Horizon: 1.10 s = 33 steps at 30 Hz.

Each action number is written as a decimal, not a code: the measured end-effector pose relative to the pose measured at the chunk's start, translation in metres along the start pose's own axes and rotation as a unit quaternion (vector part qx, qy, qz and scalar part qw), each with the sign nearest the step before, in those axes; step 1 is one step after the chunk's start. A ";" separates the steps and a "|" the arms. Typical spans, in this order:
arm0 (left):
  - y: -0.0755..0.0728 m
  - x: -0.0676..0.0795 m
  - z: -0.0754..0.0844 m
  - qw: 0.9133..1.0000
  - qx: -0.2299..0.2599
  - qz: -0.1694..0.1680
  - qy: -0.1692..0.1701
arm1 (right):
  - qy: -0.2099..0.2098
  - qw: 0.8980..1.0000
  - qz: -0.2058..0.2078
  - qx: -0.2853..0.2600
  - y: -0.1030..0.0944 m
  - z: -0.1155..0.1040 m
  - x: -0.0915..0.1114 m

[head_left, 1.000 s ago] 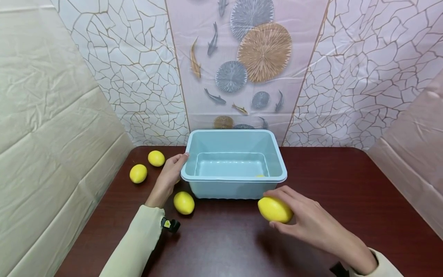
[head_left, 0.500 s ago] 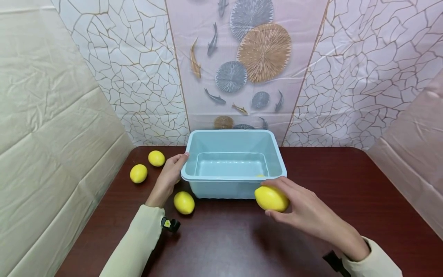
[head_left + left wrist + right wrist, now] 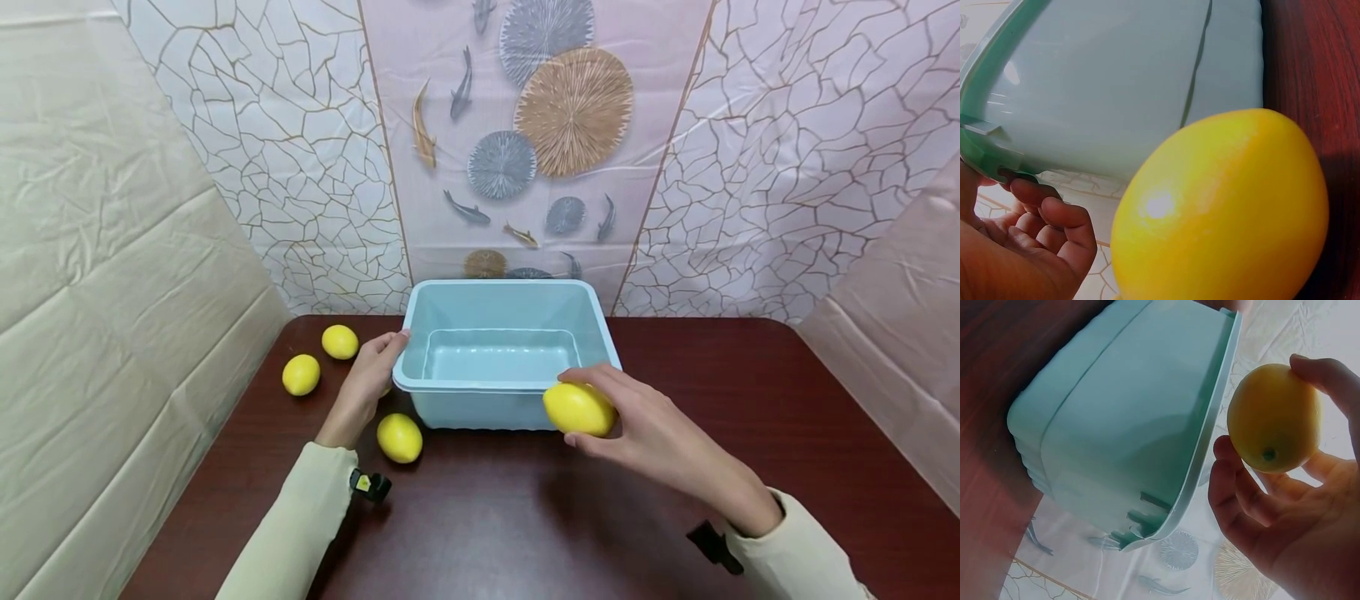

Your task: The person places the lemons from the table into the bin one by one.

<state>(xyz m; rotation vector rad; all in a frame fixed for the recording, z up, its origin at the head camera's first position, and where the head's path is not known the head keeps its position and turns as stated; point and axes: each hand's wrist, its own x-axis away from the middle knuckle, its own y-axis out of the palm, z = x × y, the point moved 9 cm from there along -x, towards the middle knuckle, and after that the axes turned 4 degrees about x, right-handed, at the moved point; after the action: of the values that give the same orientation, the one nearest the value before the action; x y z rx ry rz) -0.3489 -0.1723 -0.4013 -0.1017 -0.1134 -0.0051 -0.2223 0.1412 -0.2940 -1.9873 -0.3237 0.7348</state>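
A person's right hand (image 3: 652, 425) holds a yellow lemon (image 3: 578, 408) in the air in front of a pale blue tub (image 3: 487, 410), off the near wall toward its right corner. The fruit sits between the thumb and the fingers, which are parted just as wide as the lemon: from the head view, fingers reach over its top while the thumb presses low on the side nearest the wearer. The right wrist view shows the thumb tip at one side of the lemon and the bent fingers at the other, with a dark green spot at the fruit's end and a gap between the fruit and the tub's rim. The left hand (image 3: 367, 375) grips the tub's left rim, its fingers curled under the lip and closed on that edge alone. A second lemon (image 3: 400, 438) rests on the dark red-brown table (image 3: 480, 517) just off the tub's near left corner, below the left hand; another (image 3: 302, 375) and one more (image 3: 340, 342) lie farther out to the tub's left, near each other but apart. A sliver of yellow (image 3: 387, 391) shows between the left hand and the tub, mostly hidden. Behind the tub hangs a backdrop (image 3: 300, 125) printed with crackle lines and fish.
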 end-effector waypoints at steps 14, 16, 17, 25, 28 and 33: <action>0.002 0.000 0.000 1.000 0.000 -0.003 -0.003 | 0.002 1.000 0.014 -0.020 -0.006 0.009 -0.026; 0.002 0.000 0.000 1.000 -0.002 -0.001 -0.004 | 0.002 1.000 0.015 -0.022 -0.006 0.010 -0.027; 0.002 0.000 0.000 1.000 -0.002 -0.001 -0.004 | 0.002 1.000 0.016 -0.022 -0.006 0.010 -0.028; 0.001 -0.001 0.000 1.000 -0.003 0.000 -0.001 | 0.008 1.000 0.020 -0.017 -0.008 0.018 -0.036; 0.000 -0.001 0.001 1.000 -0.004 0.002 0.002 | 0.019 1.000 0.018 -0.016 -0.009 0.021 -0.040; 0.000 -0.001 0.001 1.000 -0.008 0.001 0.006 | 0.032 0.999 0.018 -0.019 -0.010 0.025 -0.044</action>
<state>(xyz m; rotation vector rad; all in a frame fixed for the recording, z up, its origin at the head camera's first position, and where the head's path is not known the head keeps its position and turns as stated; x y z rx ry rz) -0.3499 -0.1723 -0.4003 -0.1171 -0.1006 -0.0055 -0.2713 0.1418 -0.2782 -2.0520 -0.2672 0.6915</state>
